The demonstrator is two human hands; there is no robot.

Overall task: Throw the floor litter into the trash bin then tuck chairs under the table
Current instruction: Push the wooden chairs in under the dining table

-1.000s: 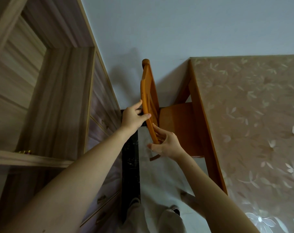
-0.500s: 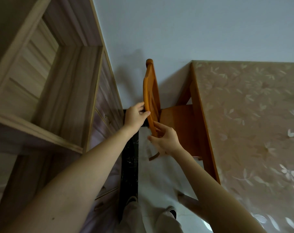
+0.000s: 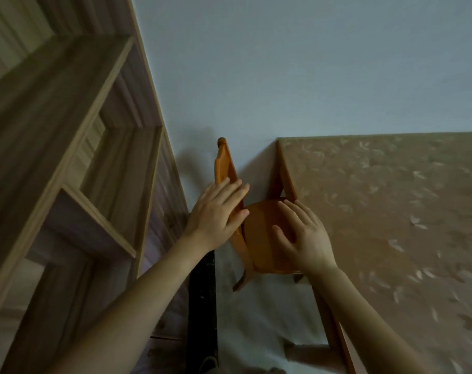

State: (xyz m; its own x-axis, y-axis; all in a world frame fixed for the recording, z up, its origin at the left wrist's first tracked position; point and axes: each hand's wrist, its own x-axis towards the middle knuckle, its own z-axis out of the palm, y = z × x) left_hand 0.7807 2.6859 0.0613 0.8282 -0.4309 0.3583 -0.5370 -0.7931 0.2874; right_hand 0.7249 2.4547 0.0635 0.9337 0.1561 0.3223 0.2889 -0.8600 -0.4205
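Note:
An orange wooden chair (image 3: pixel 262 238) stands at the table's left end, against the wall, its seat partly under the table (image 3: pixel 386 211), which wears a beige flowered cover. My left hand (image 3: pixel 216 214) hovers over the chair's backrest with fingers spread and flat, holding nothing. My right hand (image 3: pixel 302 233) floats above the seat near the table's edge, fingers apart, also holding nothing. No litter or trash bin is in view.
A tall wooden shelf unit (image 3: pixel 75 184) fills the left side, close to the chair. A dark strip (image 3: pixel 202 306) runs along the pale floor (image 3: pixel 256 319) beside it. A plain wall (image 3: pixel 283 63) stands behind. My shoe tip (image 3: pixel 210 364) shows at the bottom.
Both hands have let go of the chair's backrest and now hover open above it. The view has tilted upward, and the chair sits lower in frame.

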